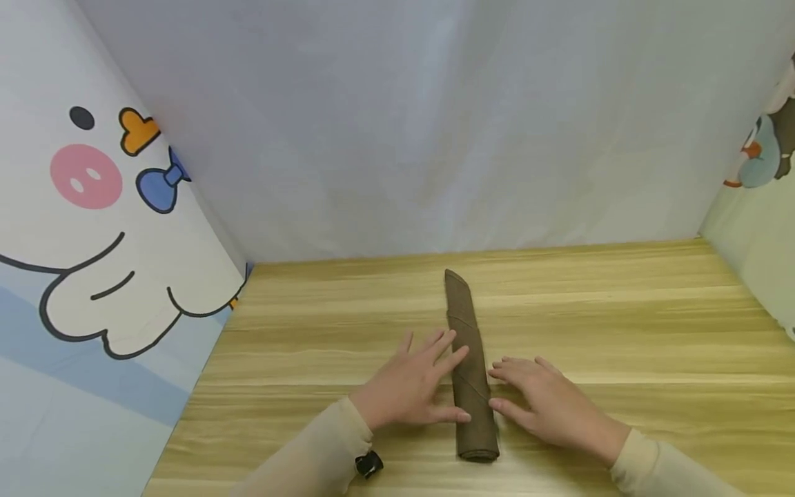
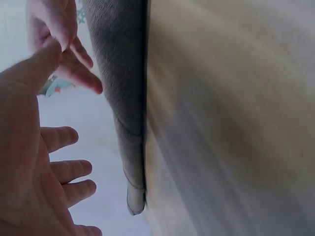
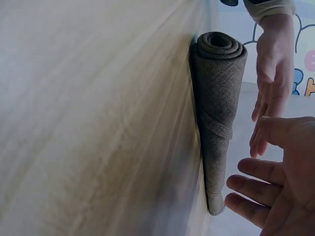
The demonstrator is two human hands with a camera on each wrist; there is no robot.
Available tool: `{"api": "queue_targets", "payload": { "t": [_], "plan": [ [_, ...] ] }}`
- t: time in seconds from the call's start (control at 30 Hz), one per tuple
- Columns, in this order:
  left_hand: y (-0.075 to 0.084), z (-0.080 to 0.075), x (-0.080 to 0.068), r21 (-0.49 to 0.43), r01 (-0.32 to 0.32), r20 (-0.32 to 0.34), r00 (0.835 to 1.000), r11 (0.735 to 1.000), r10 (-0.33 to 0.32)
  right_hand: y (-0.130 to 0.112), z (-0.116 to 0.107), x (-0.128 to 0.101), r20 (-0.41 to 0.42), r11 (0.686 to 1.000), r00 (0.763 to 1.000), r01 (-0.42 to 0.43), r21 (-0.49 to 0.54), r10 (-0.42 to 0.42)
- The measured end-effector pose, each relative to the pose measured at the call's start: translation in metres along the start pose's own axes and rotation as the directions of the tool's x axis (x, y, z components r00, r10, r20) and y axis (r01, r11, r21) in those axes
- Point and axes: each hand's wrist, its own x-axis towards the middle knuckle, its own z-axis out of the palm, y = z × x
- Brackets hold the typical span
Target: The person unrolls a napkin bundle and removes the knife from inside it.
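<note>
A brown cloth (image 1: 472,386), rolled into a long tube, lies lengthwise on the wooden table. Its far end narrows to a slanted tip, and its near end shows the spiral layers, which the right wrist view also gives on the cloth roll (image 3: 219,78). My left hand (image 1: 416,383) is spread at the roll's left side, fingertips and thumb overlapping it in the head view. To the right, my right hand (image 1: 549,400) has its fingers loosely extended, with thumb tip close by the roll's edge. Both wrist views show the hands raised a little above the table, gripping nothing.
The wood-grain table (image 1: 621,310) runs back to a pale curtain (image 1: 435,138). A panel with a cartoon duck (image 1: 93,228) rises at the left, and another printed panel (image 1: 758,228) stands at the right. A black object (image 1: 369,464) sits at the left wrist.
</note>
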Motion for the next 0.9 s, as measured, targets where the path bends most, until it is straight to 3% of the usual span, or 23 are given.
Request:
{"api": "queue_targets", "payload": {
  "t": [0.47, 0.9],
  "plan": [
    [0.018, 0.016, -0.002, 0.001, -0.076, 0.052, 0.996, 0.997, 0.076, -0.007, 0.01, -0.002, 0.041, 0.993, 0.999, -0.018, 0.112, 0.014],
    [0.014, 0.021, 0.008, -0.117, -0.018, 0.135, 0.99, 0.993, 0.033, -0.009, 0.011, 0.0, 0.057, 0.991, 0.998, -0.027, 0.132, 0.019]
  ]
}}
